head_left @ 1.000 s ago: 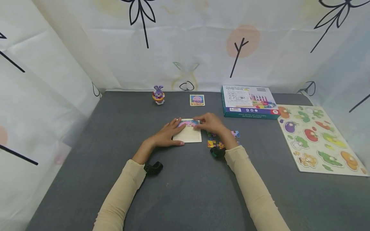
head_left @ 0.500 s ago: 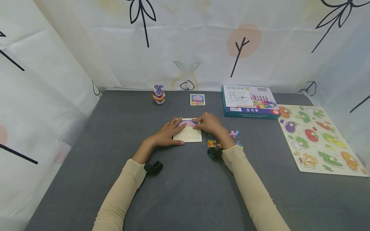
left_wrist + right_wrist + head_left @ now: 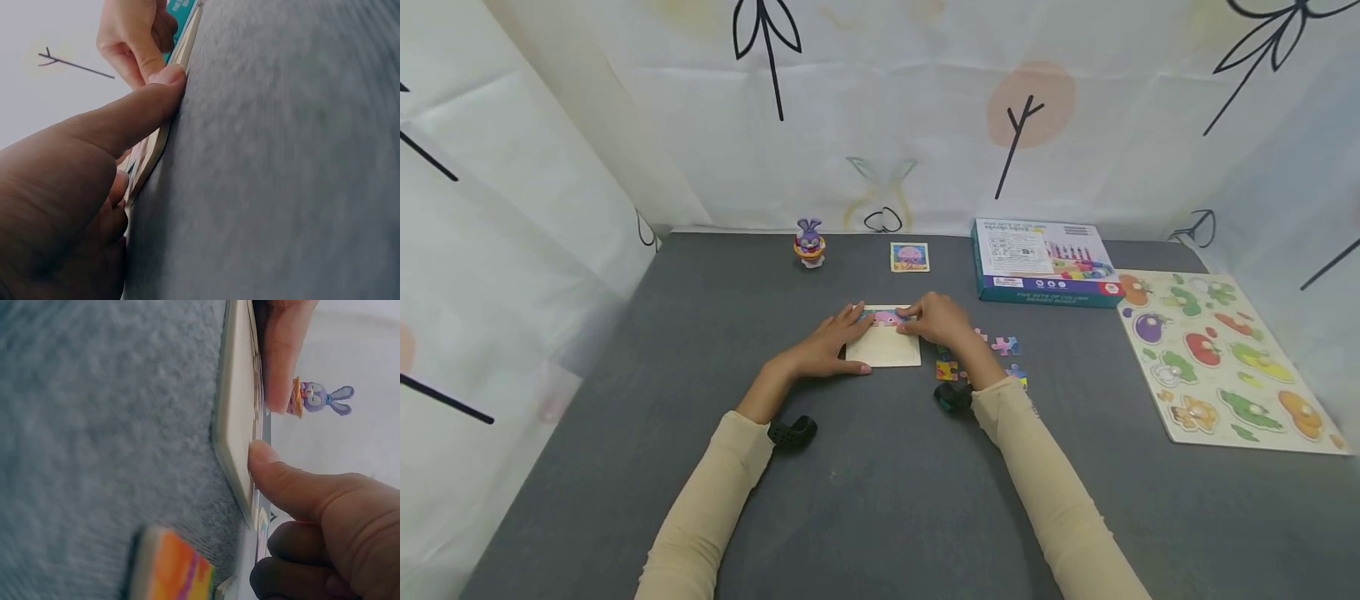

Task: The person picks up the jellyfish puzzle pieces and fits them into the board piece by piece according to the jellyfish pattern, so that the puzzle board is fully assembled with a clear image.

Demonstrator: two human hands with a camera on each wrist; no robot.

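Observation:
A small pale wooden puzzle tray (image 3: 883, 352) lies on the grey table, with pink and blue jigsaw pieces (image 3: 887, 318) along its far side. My left hand (image 3: 823, 346) rests on the tray's left edge, fingers spread and thumb at the near left corner. At the far right corner, my right hand (image 3: 943, 321) pinches a puzzle piece between thumb and forefinger, mostly hidden by the fingers. In the right wrist view, the right thumb (image 3: 281, 478) presses at the tray's surface. Several loose puzzle pieces (image 3: 947, 371) lie beside the tray, partly under my right wrist.
Behind the tray stand a purple rabbit figure (image 3: 809, 243) and a small square picture card (image 3: 910, 257). A teal and white box (image 3: 1045, 262) is at the back right. Next to it lies a large vegetable puzzle board (image 3: 1232, 358). Printed white cloth (image 3: 700, 125) hangs behind the table.
The right hand has shifted slightly at the tray's far right corner, its wrist moving a little left and uncovering more of the loose pieces. The left hand stays on the tray.

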